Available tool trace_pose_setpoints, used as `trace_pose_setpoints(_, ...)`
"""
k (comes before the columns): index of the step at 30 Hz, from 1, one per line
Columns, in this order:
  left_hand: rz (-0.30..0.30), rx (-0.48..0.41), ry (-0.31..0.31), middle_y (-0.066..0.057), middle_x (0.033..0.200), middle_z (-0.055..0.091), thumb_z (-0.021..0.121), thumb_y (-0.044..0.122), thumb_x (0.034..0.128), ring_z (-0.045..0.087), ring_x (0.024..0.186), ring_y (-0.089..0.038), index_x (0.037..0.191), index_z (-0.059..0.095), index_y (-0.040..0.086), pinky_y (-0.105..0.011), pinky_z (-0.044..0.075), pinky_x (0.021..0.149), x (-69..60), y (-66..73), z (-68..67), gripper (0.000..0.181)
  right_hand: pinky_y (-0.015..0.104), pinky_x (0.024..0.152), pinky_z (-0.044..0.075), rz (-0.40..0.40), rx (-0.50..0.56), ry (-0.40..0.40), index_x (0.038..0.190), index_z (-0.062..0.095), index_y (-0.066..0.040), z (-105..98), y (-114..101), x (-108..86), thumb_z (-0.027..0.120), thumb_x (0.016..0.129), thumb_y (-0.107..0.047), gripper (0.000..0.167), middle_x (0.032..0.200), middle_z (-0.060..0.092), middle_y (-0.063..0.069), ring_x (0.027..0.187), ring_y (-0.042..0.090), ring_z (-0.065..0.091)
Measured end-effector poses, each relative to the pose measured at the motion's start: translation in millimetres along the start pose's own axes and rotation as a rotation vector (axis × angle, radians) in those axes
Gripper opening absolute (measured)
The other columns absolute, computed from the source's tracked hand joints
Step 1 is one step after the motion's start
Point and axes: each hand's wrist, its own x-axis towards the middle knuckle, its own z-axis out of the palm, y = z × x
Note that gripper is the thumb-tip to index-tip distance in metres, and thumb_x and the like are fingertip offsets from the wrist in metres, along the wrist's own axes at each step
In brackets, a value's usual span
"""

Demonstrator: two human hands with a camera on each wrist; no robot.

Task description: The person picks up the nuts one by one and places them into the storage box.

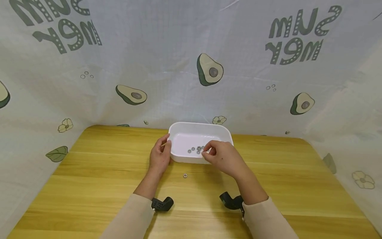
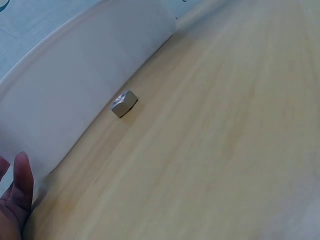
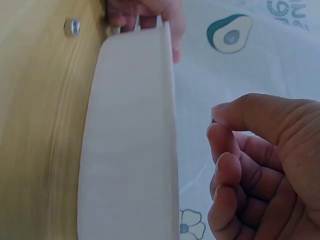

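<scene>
A white plastic bin (image 1: 200, 125) stands near the back of the wooden table, with several small metal hex nuts (image 1: 198, 148) on its floor. My left hand (image 1: 159, 156) holds the bin's left end, thumb and fingers against the wall. Over the bin's front right part, my right hand (image 1: 223, 157) pinches a tiny thing between thumb and index finger. Only a dark sliver of it, apparently a nut (image 3: 213, 120), shows at the fingertips; the other fingers are curled. One more nut (image 1: 185, 175) lies on the table in front of the bin.
The wooden table (image 1: 119, 179) reaches to a hanging cloth (image 1: 167, 59) printed with avocados and letters, which closes off the back and sides. Dark cameras (image 1: 162, 204) are strapped to both wrists, below beige sleeves.
</scene>
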Motion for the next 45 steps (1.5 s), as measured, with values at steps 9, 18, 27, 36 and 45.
trace_pose_setpoints(9, -0.001, 0.002, -0.002, -0.003, 0.141, 0.059, 0.051, 0.038, 0.1056, 0.059, 0.107, -0.024, 0.144, 0.057, 0.032, -0.025, 0.053, 0.063, 0.8, -1.8, -3.2, 0.039, 0.028, 0.061, 0.047, 0.023, -0.067, -0.032, 0.099, 0.071, -0.012, -2, 12, 30.9, 0.071, 0.094, -0.026, 0.015, 0.080, 0.067, 0.002, 0.067, 0.017, 0.057)
trace_pose_setpoints(18, -0.010, 0.004, -0.001, -0.002, 0.139, 0.059, 0.051, 0.039, 0.1057, 0.058, 0.106, -0.024, 0.143, 0.057, 0.033, -0.024, 0.053, 0.064, 1.0, -2.2, -2.3, 0.039, 0.027, 0.062, 0.047, 0.006, -0.116, -0.041, 0.098, 0.072, -0.012, 10, 16, 63.4, 0.069, 0.095, -0.027, 0.016, 0.080, 0.071, 0.001, 0.069, 0.015, 0.060)
trace_pose_setpoints(27, -0.003, -0.004, 0.005, -0.003, 0.136, 0.061, 0.052, 0.038, 0.1050, 0.058, 0.105, -0.023, 0.142, 0.058, 0.033, -0.025, 0.053, 0.063, 1.4, -1.7, -1.2, 0.038, 0.029, 0.065, 0.046, 0.053, -0.145, -0.070, 0.101, 0.071, -0.012, 19, 13, 84.6, 0.068, 0.096, -0.031, 0.020, 0.082, 0.068, 0.002, 0.070, 0.017, 0.058)
trace_pose_setpoints(36, 0.001, -0.005, -0.001, -0.002, 0.138, 0.060, 0.053, 0.038, 0.1049, 0.059, 0.109, -0.024, 0.142, 0.058, 0.034, -0.025, 0.054, 0.065, 1.2, -1.1, 1.0, 0.038, 0.032, 0.071, 0.049, 0.111, -0.133, -0.089, 0.112, 0.072, -0.012, 21, 10, 88.3, 0.067, 0.097, -0.037, 0.029, 0.091, 0.072, 0.003, 0.078, 0.018, 0.059)
trace_pose_setpoints(45, 0.004, 0.011, 0.005, -0.003, 0.138, 0.061, 0.052, 0.039, 0.1052, 0.059, 0.111, -0.025, 0.143, 0.057, 0.034, -0.025, 0.054, 0.066, -0.2, 0.1, -0.7, 0.038, 0.032, 0.069, 0.049, 0.091, -0.098, -0.062, 0.113, 0.072, -0.013, 20, 8, 83.6, 0.064, 0.099, -0.039, 0.031, 0.090, 0.072, 0.004, 0.078, 0.018, 0.060)
